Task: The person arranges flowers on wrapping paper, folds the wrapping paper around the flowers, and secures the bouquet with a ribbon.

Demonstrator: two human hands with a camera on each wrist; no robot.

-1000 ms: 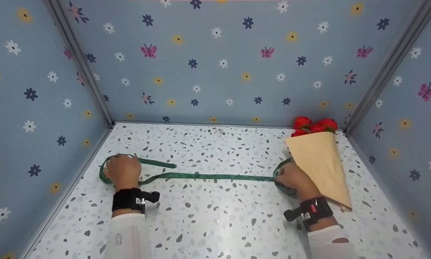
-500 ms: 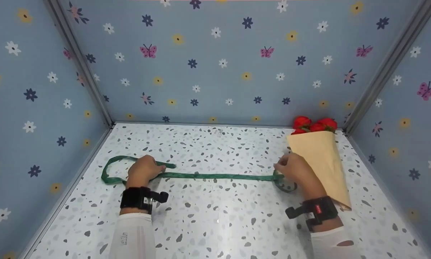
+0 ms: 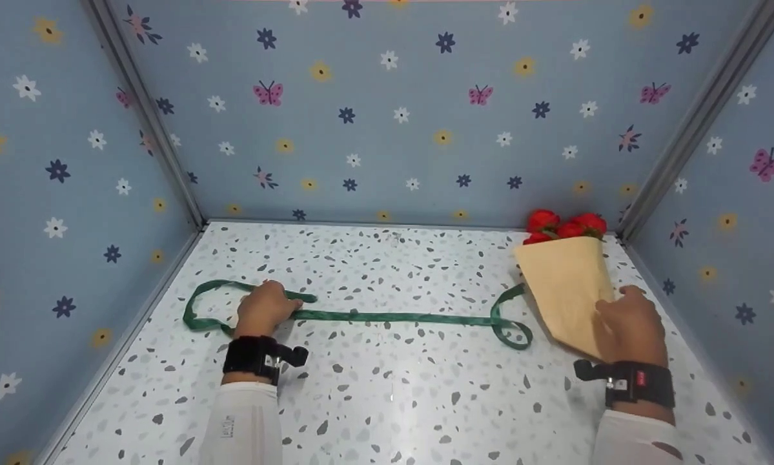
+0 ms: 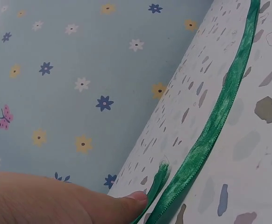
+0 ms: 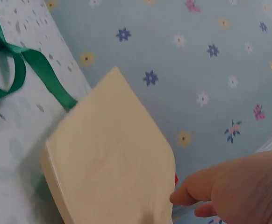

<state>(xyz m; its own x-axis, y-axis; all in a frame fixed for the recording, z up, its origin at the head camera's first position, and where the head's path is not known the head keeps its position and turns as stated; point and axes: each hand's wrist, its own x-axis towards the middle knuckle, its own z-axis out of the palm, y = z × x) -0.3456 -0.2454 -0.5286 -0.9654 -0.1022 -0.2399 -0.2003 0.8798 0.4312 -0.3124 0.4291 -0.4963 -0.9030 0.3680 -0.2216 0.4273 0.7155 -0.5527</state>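
A green ribbon lies across the speckled table, with a large loop on the left and a small loop on the right. My left hand is over the left part of the ribbon. In the left wrist view its thumb meets the ribbon near a short end; the other fingers are hidden. My right hand is at the right edge of a bouquet wrapped in tan paper, fingers apart and thumb tip right at the paper. Red flowers show above the wrapper.
Blue patterned panels stand behind and on both sides of the white speckled table. The bouquet lies near the back right corner. One tail of the ribbon reaches the wrapper's left edge.
My right hand has left the ribbon's small loop and moved right to the bouquet's far edge. My left hand has shifted right from the large loop along the ribbon.
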